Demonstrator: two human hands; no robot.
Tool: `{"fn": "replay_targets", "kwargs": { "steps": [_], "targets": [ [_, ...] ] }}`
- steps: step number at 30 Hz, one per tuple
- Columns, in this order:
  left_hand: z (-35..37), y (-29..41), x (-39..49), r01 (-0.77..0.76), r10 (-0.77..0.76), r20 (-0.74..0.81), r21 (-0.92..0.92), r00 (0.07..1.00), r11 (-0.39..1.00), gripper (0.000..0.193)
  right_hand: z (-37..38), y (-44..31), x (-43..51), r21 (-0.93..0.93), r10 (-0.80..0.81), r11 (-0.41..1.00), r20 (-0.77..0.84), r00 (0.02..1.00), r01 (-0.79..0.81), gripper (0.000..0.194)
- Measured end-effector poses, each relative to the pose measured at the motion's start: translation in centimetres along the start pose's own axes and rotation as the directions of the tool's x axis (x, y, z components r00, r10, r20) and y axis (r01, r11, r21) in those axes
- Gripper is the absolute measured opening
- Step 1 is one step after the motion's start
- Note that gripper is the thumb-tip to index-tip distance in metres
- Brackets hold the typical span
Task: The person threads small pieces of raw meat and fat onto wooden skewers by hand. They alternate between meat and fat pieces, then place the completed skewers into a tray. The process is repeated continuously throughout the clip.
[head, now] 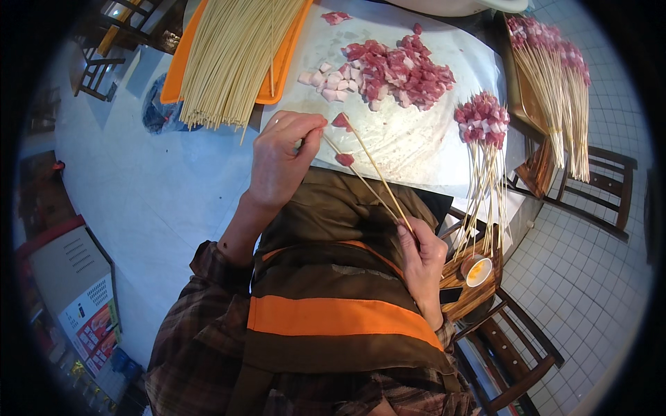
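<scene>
My right hand grips two thin bamboo skewers near their lower ends, and they spread apart in a V. One skewer bears a red piece of meat at its tip. A second piece of meat sits partway along the other skewer. At that skewer's tip, my left hand has thumb and forefinger pinched together; whether a bit of meat is between them is hard to see. Beyond lies a heap of cut raw meat with pale fat cubes beside it, on a pale work surface.
An orange tray of bare skewers stands at the upper left. Threaded skewers overhang the table's right edge; more bundles rest on a tray farther right. A cup and dark phone-like slab sit on a wooden seat.
</scene>
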State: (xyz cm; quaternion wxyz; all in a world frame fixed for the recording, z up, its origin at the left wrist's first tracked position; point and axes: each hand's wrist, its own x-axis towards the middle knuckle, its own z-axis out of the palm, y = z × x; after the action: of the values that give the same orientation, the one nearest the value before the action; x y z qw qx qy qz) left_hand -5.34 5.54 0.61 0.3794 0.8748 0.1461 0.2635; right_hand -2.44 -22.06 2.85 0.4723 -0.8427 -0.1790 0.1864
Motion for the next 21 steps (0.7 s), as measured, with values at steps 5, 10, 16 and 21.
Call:
{"fn": "replay_targets", "kwargs": {
  "steps": [5,10,16,21],
  "targets": [
    [-0.1,-0.2,-0.1,0.001,-0.001,0.024,0.008,1.000,1.000,0.015,-0.2,0.2,-0.2,0.029,0.043,0.999,0.010,0.999,-0.043,0.014],
    [0.1,-0.3,-0.2,-0.016,0.016,0.014,0.005,1.000,1.000,0.014,0.6,0.1,0.5,-0.011,-0.085,0.996,-0.023,0.996,0.085,0.011],
    [0.0,-0.1,-0.3,0.004,-0.003,0.013,-0.021,1.000,1.000,0.013,1.1,-0.8,0.7,-0.042,-0.092,0.995,0.006,0.996,0.092,0.012],
    [-0.1,-0.1,-0.3,0.008,-0.007,0.025,-0.032,1.000,0.999,0.013,2.7,-1.1,1.5,-0.009,-0.156,0.988,-0.021,0.988,0.156,0.011]
  ]
}}
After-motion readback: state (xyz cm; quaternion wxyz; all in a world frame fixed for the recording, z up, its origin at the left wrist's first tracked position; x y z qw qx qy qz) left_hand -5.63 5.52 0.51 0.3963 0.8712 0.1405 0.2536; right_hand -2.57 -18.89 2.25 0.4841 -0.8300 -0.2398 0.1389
